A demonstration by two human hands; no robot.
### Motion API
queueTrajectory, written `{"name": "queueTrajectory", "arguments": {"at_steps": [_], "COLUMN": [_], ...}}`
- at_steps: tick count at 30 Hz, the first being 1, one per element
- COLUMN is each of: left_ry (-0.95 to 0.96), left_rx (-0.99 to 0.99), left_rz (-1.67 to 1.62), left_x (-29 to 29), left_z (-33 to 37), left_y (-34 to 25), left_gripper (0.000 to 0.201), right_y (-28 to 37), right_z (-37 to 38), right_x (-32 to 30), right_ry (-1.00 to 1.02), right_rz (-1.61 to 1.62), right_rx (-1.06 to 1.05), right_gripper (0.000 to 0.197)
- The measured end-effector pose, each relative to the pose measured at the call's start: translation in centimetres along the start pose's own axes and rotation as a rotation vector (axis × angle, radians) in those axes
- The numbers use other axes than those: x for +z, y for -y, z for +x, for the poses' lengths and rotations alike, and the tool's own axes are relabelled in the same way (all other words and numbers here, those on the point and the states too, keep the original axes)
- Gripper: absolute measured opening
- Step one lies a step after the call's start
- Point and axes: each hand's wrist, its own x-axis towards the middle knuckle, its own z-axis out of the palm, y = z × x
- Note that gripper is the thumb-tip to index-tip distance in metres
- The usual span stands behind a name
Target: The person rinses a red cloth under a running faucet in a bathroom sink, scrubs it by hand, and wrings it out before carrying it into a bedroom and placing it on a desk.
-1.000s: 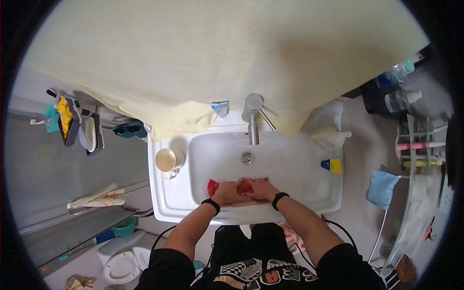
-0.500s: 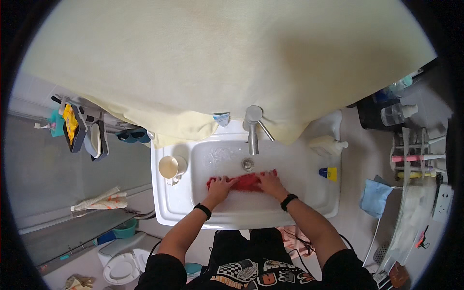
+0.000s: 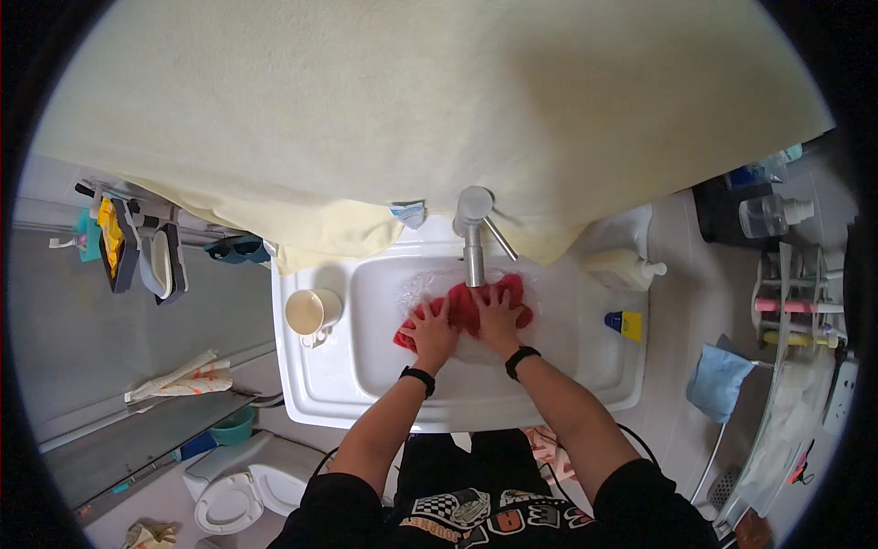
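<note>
A wet red cloth [image 3: 465,309] lies bunched in the white sink basin [image 3: 375,366], its far edge under the spout of the metal faucet [image 3: 473,240]. Spread fingers of my left hand [image 3: 430,333] press down on the cloth's left part. On its right part rests my right hand [image 3: 497,320], fingers also apart and pointing away from me. Neither hand's fingers wrap round the cloth. Splashing water shows around the cloth's far side. The drain is hidden beneath the cloth. Each wrist wears a dark band.
A cream mug [image 3: 311,312] stands on the sink's left ledge. On the right ledge are a pale pump bottle [image 3: 625,270] and a small yellow-and-blue container [image 3: 625,325]. Cream fabric [image 3: 439,101] hangs behind the faucet. A toothbrush rack [image 3: 777,306] hangs at the right.
Both hands have moved away from me with the cloth, from the near side of the basin to under the spout. Their fingers have spread, and the cloth has gone from a long roll to a bunch.
</note>
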Motion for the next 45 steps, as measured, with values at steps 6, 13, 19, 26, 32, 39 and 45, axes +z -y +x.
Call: {"name": "queueTrajectory", "arguments": {"at_steps": [6,13,19,26,32,39,45], "left_ry": [0.389,0.59,0.51,0.53,0.525,-0.104,0.178], "left_rx": [0.322,0.357,0.396,0.456,0.425,0.443,0.657], "left_rz": [0.129,0.019,-0.12,-0.032,0.328,0.15,0.135], "left_x": [0.8,-1.2,1.2,2.7,-5.4,-7.7,-3.0], "left_z": [-2.1,-4.3,-3.5,-1.5,1.4,3.7,0.4], "left_y": [1.2,3.0,4.8,4.0,3.6,3.5,3.7], "left_gripper": [0.089,0.092,0.058,0.043,0.066,0.062,0.043], "right_y": [-1.6,-2.6,-1.0,-2.2,-5.2,-1.9,-3.1], "right_z": [-3.0,-4.0,-4.5,-3.7,-1.2,3.6,0.5], "right_x": [3.6,7.5,8.0,4.9,1.4,-6.0,-1.4], "right_ry": [0.317,0.497,0.456,0.428,0.273,-0.048,-0.015], "right_rz": [0.236,0.218,0.248,0.256,0.188,0.085,-0.145], "right_rx": [-0.238,-0.484,-0.321,-0.378,-0.504,-0.19,-0.297], "right_gripper": [0.074,0.062,0.048,0.035,0.025,0.044,0.056]}}
